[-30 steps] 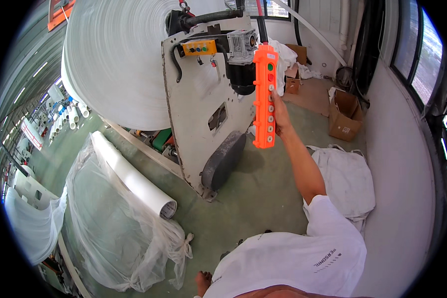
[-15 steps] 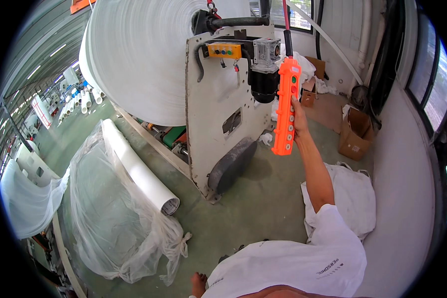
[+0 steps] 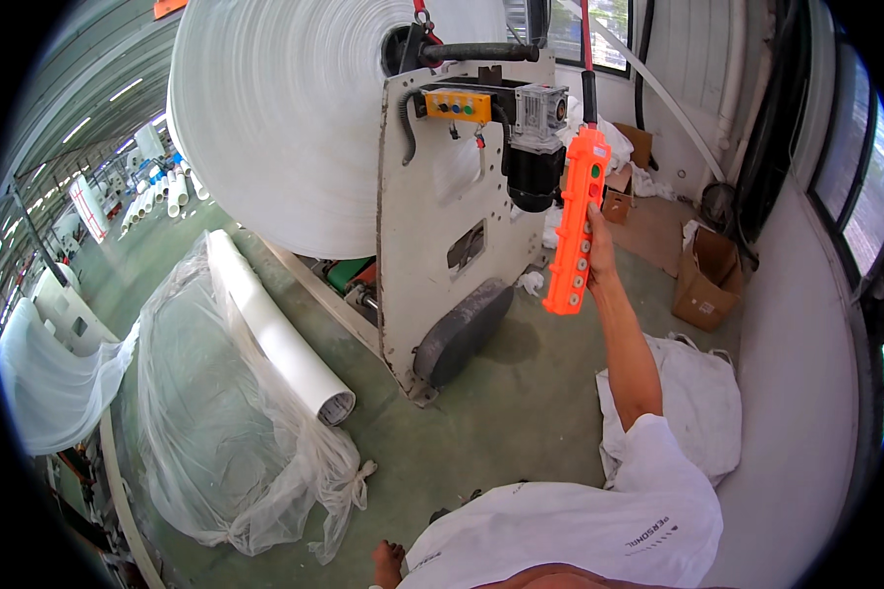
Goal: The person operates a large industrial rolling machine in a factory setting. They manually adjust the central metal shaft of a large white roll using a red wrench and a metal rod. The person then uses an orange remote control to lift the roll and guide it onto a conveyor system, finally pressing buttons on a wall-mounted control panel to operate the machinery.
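Observation:
My right hand (image 3: 602, 253) is wrapped round an orange hoist pendant control (image 3: 572, 236), held upright in front of me at arm's length. The thumb lies on its front, by the column of round buttons. From its top a black sleeve and a red cable run upward. Low in the picture, my left hand (image 3: 388, 562) hangs beside my white shirt; its fingers look loosely curled, with nothing visible in them. Beyond the pendant stands a huge white roll (image 3: 275, 128) on a machine with a pale metal side plate (image 3: 427, 226). A red sling shows at the roll's shaft (image 3: 476, 52).
A white tube (image 3: 275, 329) and crumpled clear plastic sheeting (image 3: 196, 422) lie on the green floor at left. An open cardboard box (image 3: 707, 280) and a white sack (image 3: 697, 402) are by the right wall. A black motor (image 3: 535, 177) juts from the machine.
The whole view has shifted slightly, so the machine and the pendant appear a little further right and lower. My right hand keeps its grip on the pendant; the left still hangs low.

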Motion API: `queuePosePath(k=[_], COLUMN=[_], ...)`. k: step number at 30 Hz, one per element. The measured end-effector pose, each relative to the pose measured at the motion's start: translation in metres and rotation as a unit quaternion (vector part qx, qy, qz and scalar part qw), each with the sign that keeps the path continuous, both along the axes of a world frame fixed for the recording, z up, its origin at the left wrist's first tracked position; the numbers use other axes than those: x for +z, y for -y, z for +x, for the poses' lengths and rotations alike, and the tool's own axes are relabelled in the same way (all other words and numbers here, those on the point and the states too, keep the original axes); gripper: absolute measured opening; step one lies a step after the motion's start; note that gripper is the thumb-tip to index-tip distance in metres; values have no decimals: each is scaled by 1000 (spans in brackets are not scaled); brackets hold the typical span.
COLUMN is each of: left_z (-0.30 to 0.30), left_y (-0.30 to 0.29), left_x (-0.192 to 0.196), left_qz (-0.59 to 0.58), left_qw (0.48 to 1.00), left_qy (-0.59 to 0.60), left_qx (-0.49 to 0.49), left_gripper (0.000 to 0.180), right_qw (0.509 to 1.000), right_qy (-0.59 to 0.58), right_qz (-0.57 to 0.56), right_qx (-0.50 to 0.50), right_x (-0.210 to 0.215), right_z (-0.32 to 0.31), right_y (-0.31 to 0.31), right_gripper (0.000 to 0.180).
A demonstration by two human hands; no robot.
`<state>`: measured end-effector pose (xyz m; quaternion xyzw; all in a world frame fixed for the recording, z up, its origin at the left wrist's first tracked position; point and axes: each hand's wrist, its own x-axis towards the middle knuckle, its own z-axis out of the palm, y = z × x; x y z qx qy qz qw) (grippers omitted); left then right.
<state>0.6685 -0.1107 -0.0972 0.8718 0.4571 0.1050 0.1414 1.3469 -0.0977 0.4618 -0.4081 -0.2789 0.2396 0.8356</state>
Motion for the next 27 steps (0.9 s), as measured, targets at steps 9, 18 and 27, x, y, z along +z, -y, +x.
queuePosePath(k=[9, 18, 27], left_z=[13, 4, 3], left_y=[-5, -5, -9], left_x=[5, 5, 3], left_qz=[-53, -57, -118], left_qw=[999, 998, 992], left_qy=[-11, -7, -51], left_qx=[-7, 2, 3], left_gripper=[6, 6, 6], right_qw=[999, 999, 998], right_qy=[15, -27, -8], right_qz=[18, 32, 23], right_qx=[42, -16, 63], right_x=[-10, 0, -10], right_z=[8, -7, 15], right_y=[18, 15, 12], right_gripper=[49, 42, 39])
